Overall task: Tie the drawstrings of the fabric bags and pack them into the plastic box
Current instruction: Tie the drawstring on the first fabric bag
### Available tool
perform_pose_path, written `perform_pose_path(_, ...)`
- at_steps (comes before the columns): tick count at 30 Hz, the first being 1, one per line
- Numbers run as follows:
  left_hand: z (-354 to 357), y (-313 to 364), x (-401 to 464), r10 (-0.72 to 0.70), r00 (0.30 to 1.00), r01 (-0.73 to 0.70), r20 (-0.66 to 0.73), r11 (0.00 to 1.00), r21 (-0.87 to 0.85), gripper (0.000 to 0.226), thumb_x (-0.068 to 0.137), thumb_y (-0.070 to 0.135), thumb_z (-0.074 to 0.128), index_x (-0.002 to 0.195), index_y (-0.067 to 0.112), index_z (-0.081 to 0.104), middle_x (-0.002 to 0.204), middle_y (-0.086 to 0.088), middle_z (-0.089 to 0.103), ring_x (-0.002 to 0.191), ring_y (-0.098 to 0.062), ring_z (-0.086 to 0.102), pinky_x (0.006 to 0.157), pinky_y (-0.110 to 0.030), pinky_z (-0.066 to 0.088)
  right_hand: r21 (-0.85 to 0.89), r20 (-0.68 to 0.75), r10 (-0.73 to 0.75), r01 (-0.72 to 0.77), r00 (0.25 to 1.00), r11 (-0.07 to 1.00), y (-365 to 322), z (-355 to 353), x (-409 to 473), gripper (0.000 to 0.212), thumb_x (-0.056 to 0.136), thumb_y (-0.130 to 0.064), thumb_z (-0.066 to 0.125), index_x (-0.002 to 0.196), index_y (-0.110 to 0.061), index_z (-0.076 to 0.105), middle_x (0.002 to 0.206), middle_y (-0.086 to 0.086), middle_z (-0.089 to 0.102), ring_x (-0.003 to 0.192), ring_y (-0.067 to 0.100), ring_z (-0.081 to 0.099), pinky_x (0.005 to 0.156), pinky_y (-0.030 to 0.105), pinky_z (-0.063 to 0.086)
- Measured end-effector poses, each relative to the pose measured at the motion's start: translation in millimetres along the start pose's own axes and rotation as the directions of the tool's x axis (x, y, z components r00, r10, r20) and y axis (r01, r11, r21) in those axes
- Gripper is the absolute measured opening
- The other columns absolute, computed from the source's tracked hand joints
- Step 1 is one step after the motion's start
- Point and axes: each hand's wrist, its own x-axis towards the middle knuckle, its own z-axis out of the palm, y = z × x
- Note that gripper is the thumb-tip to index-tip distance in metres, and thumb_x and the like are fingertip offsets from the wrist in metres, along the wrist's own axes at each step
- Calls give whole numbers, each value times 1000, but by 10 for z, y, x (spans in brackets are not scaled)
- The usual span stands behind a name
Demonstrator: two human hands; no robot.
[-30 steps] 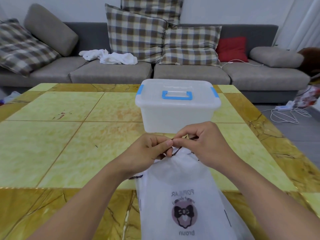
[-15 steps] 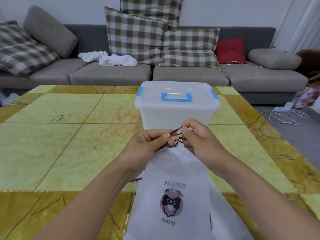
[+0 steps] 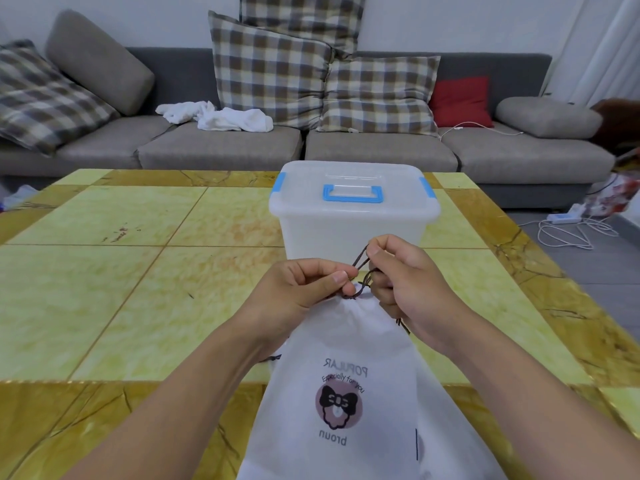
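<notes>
Compared with half a second back, the right hand (image 3: 403, 282) has lifted a little and drawn a loop of the dark drawstring (image 3: 362, 263) up and away from the bag's mouth, so more cord shows between the hands; the left hand (image 3: 304, 289) sits almost where it was, and the plastic box has not moved.

The sofa (image 3: 221, 147) fills the top of the frame, grey woven upholstery with soft, plump checked cushions, one plain red one and a crumpled white cloth (image 3: 221, 116) on the seat. Below it the table (image 3: 121, 271) spreads across the middle: glossy stone squares in pale yellow-green, edged with veined amber bands. At centre bottom lies the white fabric bag (image 3: 346, 341), thin and matte, its mouth gathered into fine pleats, printed with a round pink bow emblem. Just beyond it, upper centre, stands the plastic box (image 3: 353, 220), translucent, rounded, lid on, with blue clips and a blue handle.

Both hands are close together at the bag's neck, each pinching the cord between thumb and fingertips.
</notes>
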Motion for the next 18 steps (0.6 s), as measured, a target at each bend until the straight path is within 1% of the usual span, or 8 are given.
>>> perform_pose_path(3,-5,-5,3,-10,1000,10,-3,1000,26,14,93,10,63,97,7,76,80,-2,74,75,-8,67,69,-18,52,-19,0,-33,32,999,999,1,-58,17,19,102,-22,55,84,-17,57,52,-9,26,47,11,17,42,23,15)
perform_pose_path(5,-15,-12,15,-9,999,11,-44,999,45,14,93,11,65,94,4,77,80,1,74,76,-7,67,71,-18,52,-83,-18,-62,60,998,995,-31,-150,6,15,99,-22,61,88,-14,65,51,-8,32,45,10,22,40,20,19)
perform_pose_path(8,-23,13,16,-8,996,15,-91,997,72,23,86,24,72,90,2,77,83,1,76,77,-8,68,73,-20,51,-239,8,-135,133,991,962,-133,-323,-84,11,95,-18,66,95,-9,73,58,-1,53,45,5,35,42,10,28)
perform_pose_path(10,-10,40,-9,-10,997,18,-70,992,125,27,73,33,79,88,10,80,86,-3,77,77,-9,68,70,-20,52,-219,64,-205,214,977,952,-202,-345,-151,9,94,-7,65,97,-5,73,67,6,63,44,0,46,46,7,35)
perform_pose_path(12,29,28,-36,-5,1000,10,-23,978,207,32,64,32,86,89,13,80,89,-11,77,79,-11,68,76,-22,54,-278,124,-322,345,938,896,-238,-274,-188,12,92,0,65,94,-7,74,73,5,70,55,0,59,55,8,42)
perform_pose_path(13,63,19,-52,7,1000,-8,5,970,242,29,65,27,88,89,12,80,90,-15,76,78,-12,67,76,-23,52,-344,163,-370,404,915,848,-230,-212,-194,15,91,1,66,92,-11,75,75,1,72,62,3,62,60,10,44)
perform_pose_path(15,141,3,-71,40,999,-41,10,956,289,10,78,18,84,82,10,79,82,-13,75,68,-9,62,66,-18,48,-432,222,-419,474,881,767,-165,-90,-181,18,91,0,66,90,-15,76,76,-9,71,65,4,63,64,13,46)
perform_pose_path(18,200,-2,-94,35,997,-11,-71,951,309,21,90,19,72,71,10,75,64,0,67,53,-5,50,53,-16,37,-463,198,-474,508,858,727,-86,-9,-144,16,92,-3,67,93,-15,77,82,-13,72,78,8,67,70,14,48)
